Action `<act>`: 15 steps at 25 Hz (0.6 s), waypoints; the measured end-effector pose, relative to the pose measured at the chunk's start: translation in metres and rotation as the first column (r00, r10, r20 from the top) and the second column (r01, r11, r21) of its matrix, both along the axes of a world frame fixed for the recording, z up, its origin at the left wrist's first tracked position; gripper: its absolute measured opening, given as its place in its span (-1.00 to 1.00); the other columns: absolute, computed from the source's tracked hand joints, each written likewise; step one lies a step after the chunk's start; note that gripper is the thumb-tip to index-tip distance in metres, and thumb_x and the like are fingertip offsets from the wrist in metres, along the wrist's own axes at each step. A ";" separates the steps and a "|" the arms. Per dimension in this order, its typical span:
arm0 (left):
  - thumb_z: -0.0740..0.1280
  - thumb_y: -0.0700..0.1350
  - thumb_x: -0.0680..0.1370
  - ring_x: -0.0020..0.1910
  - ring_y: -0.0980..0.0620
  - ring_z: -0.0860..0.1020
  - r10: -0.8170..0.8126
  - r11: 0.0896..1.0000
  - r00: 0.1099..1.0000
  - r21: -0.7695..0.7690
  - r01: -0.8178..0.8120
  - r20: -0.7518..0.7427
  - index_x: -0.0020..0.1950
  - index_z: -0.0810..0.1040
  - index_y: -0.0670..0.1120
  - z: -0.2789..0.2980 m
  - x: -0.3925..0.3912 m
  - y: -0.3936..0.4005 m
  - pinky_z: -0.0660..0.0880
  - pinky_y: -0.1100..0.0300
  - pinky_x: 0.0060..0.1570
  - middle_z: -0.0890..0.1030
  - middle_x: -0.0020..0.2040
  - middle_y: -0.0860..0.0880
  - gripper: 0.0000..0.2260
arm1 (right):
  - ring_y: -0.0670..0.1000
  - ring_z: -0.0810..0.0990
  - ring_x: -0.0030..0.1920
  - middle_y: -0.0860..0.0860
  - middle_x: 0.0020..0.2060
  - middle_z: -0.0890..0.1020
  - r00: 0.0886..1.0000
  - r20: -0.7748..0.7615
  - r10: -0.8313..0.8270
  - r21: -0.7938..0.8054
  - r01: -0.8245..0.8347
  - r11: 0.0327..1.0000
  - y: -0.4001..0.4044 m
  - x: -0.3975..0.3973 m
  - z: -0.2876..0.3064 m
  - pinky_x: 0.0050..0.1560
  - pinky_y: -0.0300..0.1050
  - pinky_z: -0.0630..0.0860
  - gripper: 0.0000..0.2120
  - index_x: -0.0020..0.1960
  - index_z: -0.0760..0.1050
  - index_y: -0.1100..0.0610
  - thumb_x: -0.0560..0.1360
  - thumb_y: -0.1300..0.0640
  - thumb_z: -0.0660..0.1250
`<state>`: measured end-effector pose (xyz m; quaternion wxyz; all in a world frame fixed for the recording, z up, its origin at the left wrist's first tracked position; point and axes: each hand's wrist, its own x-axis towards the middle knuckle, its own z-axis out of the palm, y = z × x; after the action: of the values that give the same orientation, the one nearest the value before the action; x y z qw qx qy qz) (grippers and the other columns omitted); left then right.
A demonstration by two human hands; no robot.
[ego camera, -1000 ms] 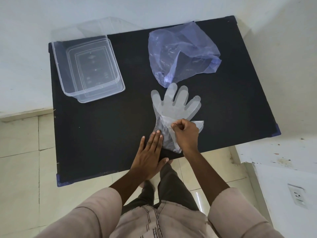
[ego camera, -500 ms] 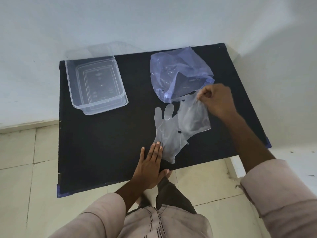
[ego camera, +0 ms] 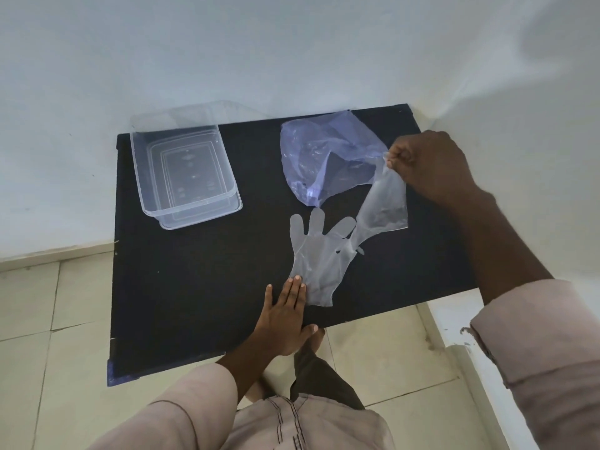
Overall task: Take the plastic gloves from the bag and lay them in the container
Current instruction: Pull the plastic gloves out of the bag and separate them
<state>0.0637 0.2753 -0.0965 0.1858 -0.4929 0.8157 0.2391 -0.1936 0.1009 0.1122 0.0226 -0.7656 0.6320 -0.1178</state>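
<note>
A clear plastic glove lies flat on the black table, fingers pointing away from me. My left hand rests flat with its fingertips pressing that glove's cuff. My right hand is raised above the table's right side and pinches the cuff of a second clear glove, which hangs down with its fingers still clinging to the first glove. The bluish plastic bag lies crumpled behind the gloves. The clear container stands at the table's back left with nothing visible in it.
A clear lid leans between the container and the white wall. The table fills a corner, with a wall on the right too. A white ledge sits at the right below the table. Tiled floor lies on the left.
My right hand has pinched the top glove's cuff and peeled it up and away to the right, lifting it off the lower glove. My left hand has stayed on the lower glove's cuff.
</note>
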 end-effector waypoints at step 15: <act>0.08 0.25 0.60 0.59 -0.07 -0.20 -0.059 0.971 0.997 0.228 0.066 -0.040 0.58 -0.24 -0.13 0.031 0.012 -0.030 -0.11 -0.28 0.49 -0.25 0.61 -0.09 -0.23 | 0.17 0.56 -0.06 0.12 -0.12 0.68 0.973 -0.192 0.126 -0.053 -0.139 0.989 0.021 0.015 0.071 -0.15 -0.11 0.29 -0.86 -0.04 0.62 0.15 0.51 0.17 0.29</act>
<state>0.0759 0.2450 -0.0653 0.2352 -0.4382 0.8007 0.3338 -0.1788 0.1221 0.1832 -0.0548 -0.8141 0.5745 -0.0642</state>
